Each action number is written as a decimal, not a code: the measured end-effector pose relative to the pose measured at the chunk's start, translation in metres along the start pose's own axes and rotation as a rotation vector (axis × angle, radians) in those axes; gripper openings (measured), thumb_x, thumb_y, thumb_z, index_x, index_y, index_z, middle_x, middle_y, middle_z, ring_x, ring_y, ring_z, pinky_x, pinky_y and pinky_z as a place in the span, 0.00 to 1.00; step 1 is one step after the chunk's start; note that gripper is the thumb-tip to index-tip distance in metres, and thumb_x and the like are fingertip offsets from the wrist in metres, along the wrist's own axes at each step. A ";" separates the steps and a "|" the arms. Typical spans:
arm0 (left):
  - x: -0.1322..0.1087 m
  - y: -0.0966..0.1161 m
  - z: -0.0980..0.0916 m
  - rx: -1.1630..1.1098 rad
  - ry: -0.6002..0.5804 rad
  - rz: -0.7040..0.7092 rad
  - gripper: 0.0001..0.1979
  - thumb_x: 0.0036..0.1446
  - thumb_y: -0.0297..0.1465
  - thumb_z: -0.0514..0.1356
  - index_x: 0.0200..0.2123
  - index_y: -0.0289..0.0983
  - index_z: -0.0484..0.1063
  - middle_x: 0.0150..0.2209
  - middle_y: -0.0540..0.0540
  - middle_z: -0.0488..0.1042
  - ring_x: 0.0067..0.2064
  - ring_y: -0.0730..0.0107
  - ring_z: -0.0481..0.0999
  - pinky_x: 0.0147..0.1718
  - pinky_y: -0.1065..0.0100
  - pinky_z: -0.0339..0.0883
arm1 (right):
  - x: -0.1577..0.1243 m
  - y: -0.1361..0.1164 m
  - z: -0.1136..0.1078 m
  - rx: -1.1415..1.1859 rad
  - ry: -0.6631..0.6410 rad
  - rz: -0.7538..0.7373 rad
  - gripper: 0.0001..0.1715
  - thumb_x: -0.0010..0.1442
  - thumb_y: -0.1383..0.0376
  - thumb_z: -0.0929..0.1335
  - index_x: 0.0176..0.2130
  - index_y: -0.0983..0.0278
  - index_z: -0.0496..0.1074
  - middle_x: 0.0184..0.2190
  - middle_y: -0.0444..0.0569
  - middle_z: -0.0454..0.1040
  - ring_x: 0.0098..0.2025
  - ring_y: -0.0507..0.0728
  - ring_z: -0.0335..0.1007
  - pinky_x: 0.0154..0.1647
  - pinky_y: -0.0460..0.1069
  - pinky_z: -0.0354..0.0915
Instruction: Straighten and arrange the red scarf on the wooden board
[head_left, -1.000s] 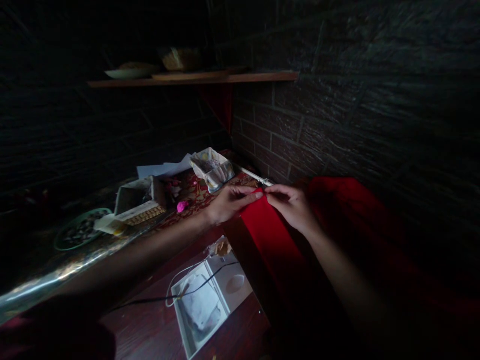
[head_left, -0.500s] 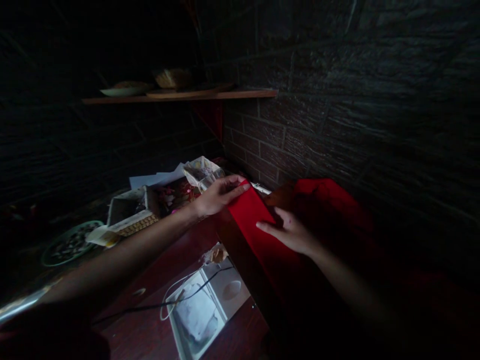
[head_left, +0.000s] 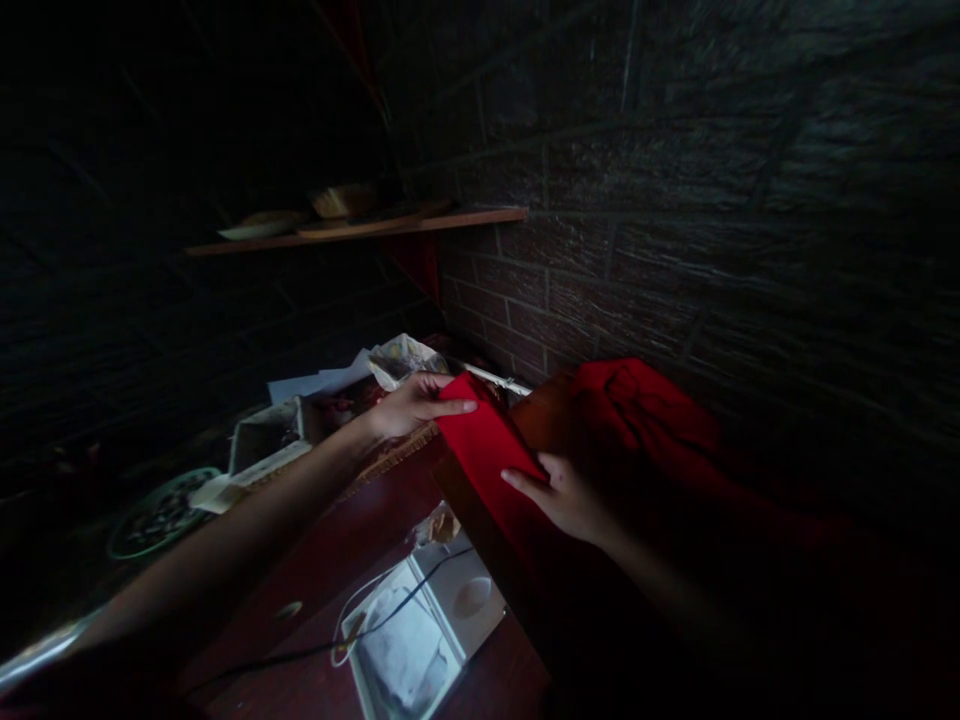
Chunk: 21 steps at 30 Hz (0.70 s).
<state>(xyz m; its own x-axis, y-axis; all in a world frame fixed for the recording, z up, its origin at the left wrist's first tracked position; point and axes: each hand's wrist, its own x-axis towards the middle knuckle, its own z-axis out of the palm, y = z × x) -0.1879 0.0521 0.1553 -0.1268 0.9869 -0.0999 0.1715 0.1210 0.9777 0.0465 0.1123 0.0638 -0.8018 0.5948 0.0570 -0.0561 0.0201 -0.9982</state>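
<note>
Red cloth (head_left: 489, 448), left hand (head_left: 412, 406) pinching far end, right hand (head_left: 574, 502) clasping side edge, wall (head_left: 600, 280) well beyond

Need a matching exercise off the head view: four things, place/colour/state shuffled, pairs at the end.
Things
1. Red strip
2. Shelf
3. Dark cable
4. Paper sheets

Descriptions
A. Plain white
B. Crosses over the white case
C. Held by the left hand and the right hand
D. Bears a pale dish

Pairs: 1-C, 2-D, 3-B, 4-A
</note>
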 end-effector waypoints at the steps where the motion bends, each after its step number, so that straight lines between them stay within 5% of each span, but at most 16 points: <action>1: -0.001 0.002 -0.001 0.006 -0.010 0.001 0.16 0.44 0.37 0.75 0.34 0.32 0.80 0.31 0.45 0.81 0.30 0.68 0.79 0.33 0.69 0.74 | -0.002 0.001 0.000 -0.011 -0.001 0.013 0.31 0.55 0.42 0.71 0.42 0.66 0.78 0.42 0.54 0.81 0.46 0.64 0.78 0.48 0.54 0.71; 10: 0.000 0.009 0.011 -0.035 -0.010 0.027 0.16 0.50 0.40 0.72 0.37 0.35 0.79 0.34 0.46 0.81 0.31 0.71 0.78 0.32 0.73 0.71 | -0.007 0.005 0.000 0.051 -0.069 0.011 0.28 0.56 0.45 0.72 0.44 0.64 0.78 0.44 0.50 0.81 0.48 0.64 0.78 0.49 0.54 0.72; 21: 0.001 0.028 0.029 0.055 0.083 0.067 0.17 0.52 0.43 0.69 0.36 0.35 0.79 0.30 0.47 0.78 0.28 0.72 0.74 0.29 0.72 0.66 | 0.070 -0.039 0.004 -0.006 0.179 -0.498 0.17 0.61 0.54 0.69 0.44 0.63 0.75 0.42 0.48 0.80 0.44 0.57 0.75 0.48 0.50 0.68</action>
<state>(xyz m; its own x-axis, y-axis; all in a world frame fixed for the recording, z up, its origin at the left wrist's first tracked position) -0.1550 0.0595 0.1774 -0.1932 0.9810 -0.0164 0.2353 0.0625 0.9699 -0.0097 0.1500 0.1067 -0.5650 0.6398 0.5209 -0.4001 0.3397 -0.8512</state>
